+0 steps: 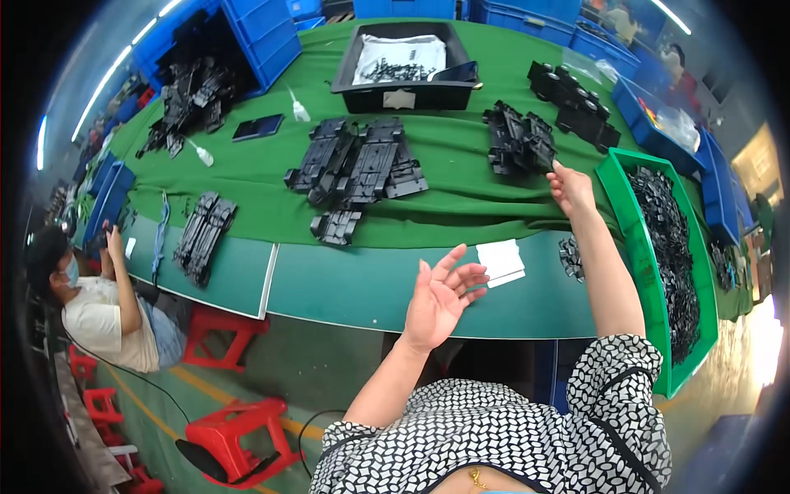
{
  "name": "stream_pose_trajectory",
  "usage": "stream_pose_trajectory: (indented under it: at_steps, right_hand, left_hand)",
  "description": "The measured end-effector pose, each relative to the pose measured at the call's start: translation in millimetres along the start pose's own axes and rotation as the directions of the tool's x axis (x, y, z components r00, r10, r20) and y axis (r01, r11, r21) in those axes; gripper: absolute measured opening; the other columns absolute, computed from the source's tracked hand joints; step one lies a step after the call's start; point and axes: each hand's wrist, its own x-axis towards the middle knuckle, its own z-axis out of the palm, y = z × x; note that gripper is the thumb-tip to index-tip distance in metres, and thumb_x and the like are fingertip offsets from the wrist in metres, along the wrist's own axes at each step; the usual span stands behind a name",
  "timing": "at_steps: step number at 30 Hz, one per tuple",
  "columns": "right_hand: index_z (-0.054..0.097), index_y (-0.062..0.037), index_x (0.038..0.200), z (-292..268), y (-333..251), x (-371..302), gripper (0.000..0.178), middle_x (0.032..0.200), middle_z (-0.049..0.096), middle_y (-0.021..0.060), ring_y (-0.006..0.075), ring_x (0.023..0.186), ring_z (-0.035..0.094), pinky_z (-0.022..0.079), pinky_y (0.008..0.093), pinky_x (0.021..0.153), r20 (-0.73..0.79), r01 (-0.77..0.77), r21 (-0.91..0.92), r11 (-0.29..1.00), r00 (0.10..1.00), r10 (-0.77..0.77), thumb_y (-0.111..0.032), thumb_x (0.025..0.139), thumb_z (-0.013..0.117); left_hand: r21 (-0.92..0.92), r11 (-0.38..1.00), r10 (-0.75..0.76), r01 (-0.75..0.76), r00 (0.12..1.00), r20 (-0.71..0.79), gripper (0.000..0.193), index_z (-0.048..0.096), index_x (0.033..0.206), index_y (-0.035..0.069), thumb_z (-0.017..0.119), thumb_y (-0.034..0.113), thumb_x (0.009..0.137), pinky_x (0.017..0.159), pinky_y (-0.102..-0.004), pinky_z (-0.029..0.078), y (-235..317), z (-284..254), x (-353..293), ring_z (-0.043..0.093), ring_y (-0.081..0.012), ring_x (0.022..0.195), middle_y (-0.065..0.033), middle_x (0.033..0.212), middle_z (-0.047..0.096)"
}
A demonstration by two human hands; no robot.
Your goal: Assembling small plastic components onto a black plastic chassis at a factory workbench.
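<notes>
The left hand point(440, 296) hung open over the near edge of the green table point(370, 288), its fingers spread and holding nothing. The right hand point(570, 189) reached far to the right, and its fingertips touched a stack of black plastic parts point(518, 140) lying beside the green bin point(638, 239); whether they pinched it I could not tell.

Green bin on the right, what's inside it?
The green bin holds a heap of small black plastic parts. What lies under the heap, and the bin's floor, is covered. The right hand reaches beside it, over the table.
</notes>
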Motion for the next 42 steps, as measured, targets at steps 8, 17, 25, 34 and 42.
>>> stream_pose_trajectory:
  at_steps: [8, 17, 25, 34, 42]
  right_hand:
    - [0.058, 0.0004, 0.096, 69.5, -4.2, -49.0, 0.023, 0.066, 0.056, 0.0029, 0.0055, 0.05, 0.046, 0.032, 0.0184, 0.041, 0.129, 0.538, -0.144, 0.831, 0.843, -0.523, -0.019, 0.085, 0.063]
    - [0.058, -0.0006, 0.074, 213.3, 63.1, -106.1, 0.037, 0.067, 0.054, 0.0043, 0.0048, 0.049, 0.042, 0.029, 0.0183, 0.039, 0.522, 0.054, -0.54, 0.84, 0.804, 0.284, -0.036, 0.085, 0.063]
    - [0.056, -0.0033, 0.069, 216.0, 78.2, -96.0, 0.022, 0.063, 0.054, 0.0024, 0.007, 0.049, 0.044, 0.032, 0.0208, 0.04, 0.558, -0.014, -0.425, 0.905, 0.784, 0.273, -0.017, 0.083, 0.067]
    - [0.06, -0.0024, 0.077, 141.8, 36.9, -145.3, 0.024, 0.064, 0.056, 0.0011, 0.0075, 0.055, 0.049, 0.037, 0.0231, 0.047, 0.681, 0.531, -0.456, 0.714, 0.725, -0.104, -0.024, 0.084, 0.064]
    - [0.061, 0.0015, 0.103, 57.6, 6.7, -126.1, 0.032, 0.085, 0.063, 0.0136, 0.0268, 0.071, 0.063, 0.053, 0.032, 0.061, 0.841, 0.922, -0.037, -0.385, -0.179, -0.51, 0.004, 0.071, 0.063]
  left_hand:
    - [-0.011, 1.0, -0.018, 0.018, 1.0, 0.014, 0.065, 0.033, 0.138, 0.011, 0.022, 0.057, 0.094, 0.1, -0.042, 0.034, 3.5, -3.0, -0.4, 0.047, -0.0273, 0.115, -0.0148, 0.122, 0.053]
    - [-0.048, 0.999, 0.002, -0.003, 1.0, -0.03, 0.064, 0.03, 0.138, 0.007, 0.023, 0.054, 0.096, 0.096, -0.0365, 0.037, 3.1, 3.4, -0.8, 0.05, -0.0225, 0.109, -0.0127, 0.117, 0.055]
    - [-0.014, 1.0, 0.023, -0.023, 1.0, -0.014, 0.062, 0.034, 0.136, 0.008, 0.023, 0.053, 0.096, 0.097, -0.04, 0.036, 3.5, -0.7, 0.3, 0.051, -0.0242, 0.11, -0.0122, 0.117, 0.055]
    - [-0.079, 0.997, 0.0, -0.003, 0.999, -0.037, 0.061, 0.04, 0.132, 0.006, 0.024, 0.053, 0.096, 0.095, -0.0403, 0.04, -3.4, -2.2, -3.6, 0.056, -0.0258, 0.101, -0.0153, 0.111, 0.058]
    - [-0.396, 0.901, -0.154, 0.176, 0.984, 0.088, 0.085, 0.035, 0.135, -0.001, 0.03, 0.068, 0.085, 0.091, -0.0518, 0.045, 7.4, 0.2, -1.9, 0.055, -0.0397, 0.106, -0.0262, 0.122, 0.05]
